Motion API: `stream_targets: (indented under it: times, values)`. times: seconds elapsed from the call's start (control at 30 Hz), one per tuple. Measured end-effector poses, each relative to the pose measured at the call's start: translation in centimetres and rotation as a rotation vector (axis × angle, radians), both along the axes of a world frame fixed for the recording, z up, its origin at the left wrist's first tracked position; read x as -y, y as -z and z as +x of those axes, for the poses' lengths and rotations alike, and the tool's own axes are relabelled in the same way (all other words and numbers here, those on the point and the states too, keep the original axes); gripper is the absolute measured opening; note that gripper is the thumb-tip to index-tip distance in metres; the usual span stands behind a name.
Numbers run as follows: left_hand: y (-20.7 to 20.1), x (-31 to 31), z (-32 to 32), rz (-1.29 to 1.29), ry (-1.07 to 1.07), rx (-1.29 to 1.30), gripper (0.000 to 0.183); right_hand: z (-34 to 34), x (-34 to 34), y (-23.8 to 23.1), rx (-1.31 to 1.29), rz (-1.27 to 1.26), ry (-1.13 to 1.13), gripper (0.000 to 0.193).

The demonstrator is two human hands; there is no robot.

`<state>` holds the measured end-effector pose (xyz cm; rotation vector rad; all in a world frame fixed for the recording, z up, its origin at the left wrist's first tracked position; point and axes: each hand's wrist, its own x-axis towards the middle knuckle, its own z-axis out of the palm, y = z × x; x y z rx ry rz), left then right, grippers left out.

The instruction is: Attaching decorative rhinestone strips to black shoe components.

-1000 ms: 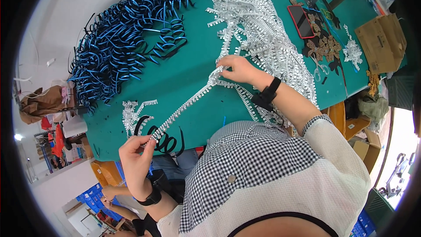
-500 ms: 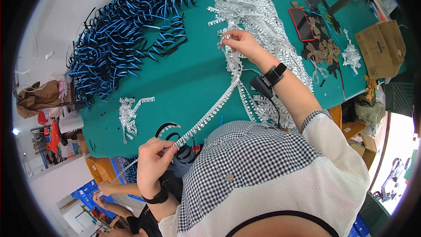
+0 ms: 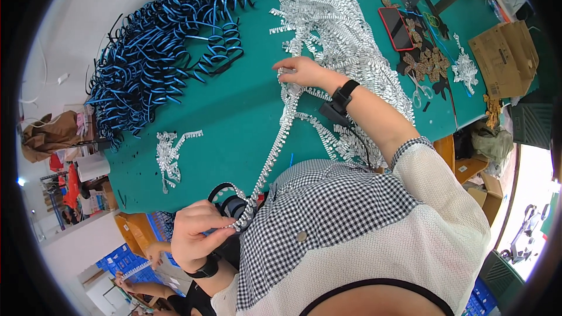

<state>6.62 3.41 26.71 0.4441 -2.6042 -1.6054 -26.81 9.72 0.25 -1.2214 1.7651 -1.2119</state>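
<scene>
A strip of silver, beaded-looking trim (image 3: pixel 273 158) runs between my two hands. My left hand (image 3: pixel 202 231) is low at the table's near edge, thumb and forefinger pinched on the strip, part of which loops back beside it. Farther up, my right hand (image 3: pixel 303 74) is closed on the upper part of the strip, fingertips together. Just beyond and to the right of it lies a big heap of the same silver trim (image 3: pixel 345 29), with loose strands trailing toward my body. A small bunch of silver trim (image 3: pixel 168 157) rests apart on the left.
A large tangle of blue and black curled ribbon (image 3: pixel 158 58) covers the far left of the green table (image 3: pixel 216 111). At the right are a red-edged phone (image 3: pixel 396 28), scissors (image 3: pixel 417 89), brown flower-shaped pieces (image 3: pixel 432 61) and a cardboard box (image 3: pixel 497 61). Another person's hand (image 3: pixel 157 254) is at lower left.
My left hand has moved down and slightly left along with the strip. My right hand has shifted left and a little nearer. The strip hangs more steeply between them.
</scene>
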Motion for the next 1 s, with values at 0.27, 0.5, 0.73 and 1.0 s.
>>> stream_targets:
  times: [0.27,0.5,0.73,1.0]
  values:
    - [-0.1,0.8,-0.5,-0.053,0.041,-0.012,0.015,1.3,-2.9,-1.3,-0.393,-0.025,-0.282,0.024]
    - [-0.4,1.5,0.1,-0.073,-0.010,-0.066,0.015,2.4,-6.1,-1.9,-0.471,-0.157,-0.148,0.010]
    - [0.3,1.6,0.5,-0.094,-0.133,-0.016,0.016,2.2,-9.9,-4.9,-0.605,-0.283,-0.048,0.010]
    - [0.2,2.3,0.2,-0.095,-0.160,-0.044,0.016,2.0,-11.5,-7.9,-0.402,-0.166,-0.282,0.006]
